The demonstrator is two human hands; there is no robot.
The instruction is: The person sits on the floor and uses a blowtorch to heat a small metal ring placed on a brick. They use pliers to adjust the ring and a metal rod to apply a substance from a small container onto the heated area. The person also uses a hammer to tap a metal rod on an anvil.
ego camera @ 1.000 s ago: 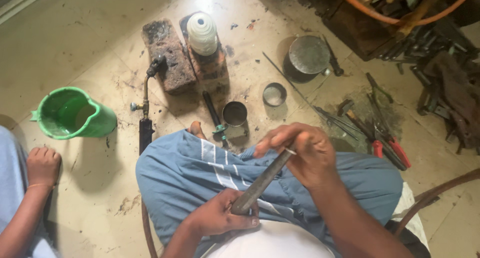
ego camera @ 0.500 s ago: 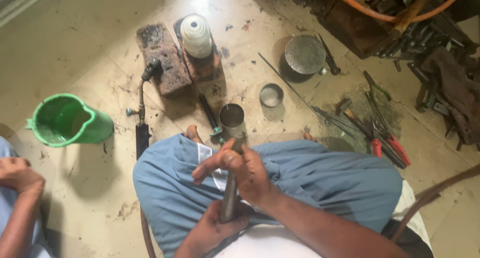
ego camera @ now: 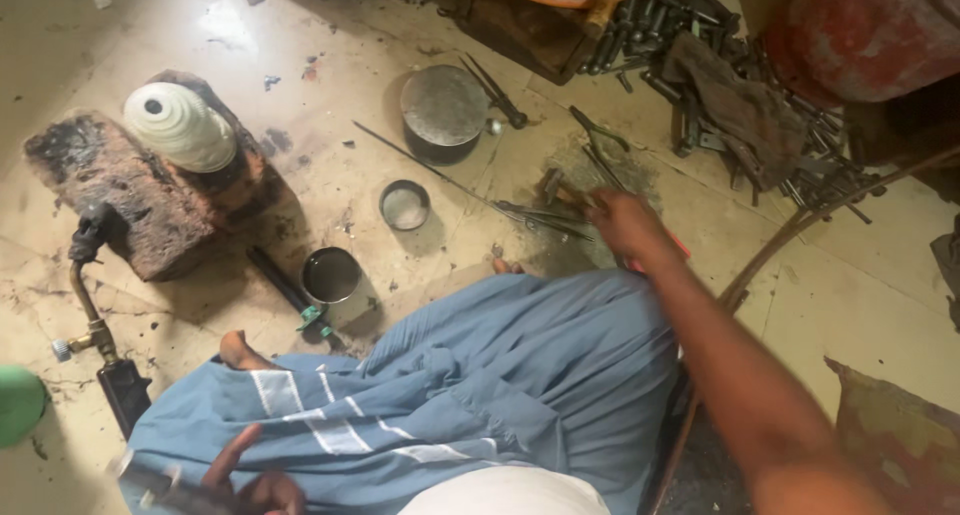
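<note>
Right hand (ego camera: 625,225) stretched forward to the tools (ego camera: 560,210) on the floor (ego camera: 300,95), ahead and right of the knee; it is blurred, so its closure cannot be told; the tools' long axes run roughly left to right; left hand (ego camera: 255,480) low at the lap, fingers loosely curled on a rod (ego camera: 165,485) lying crosswise; right hand much nearer the tools.
</note>
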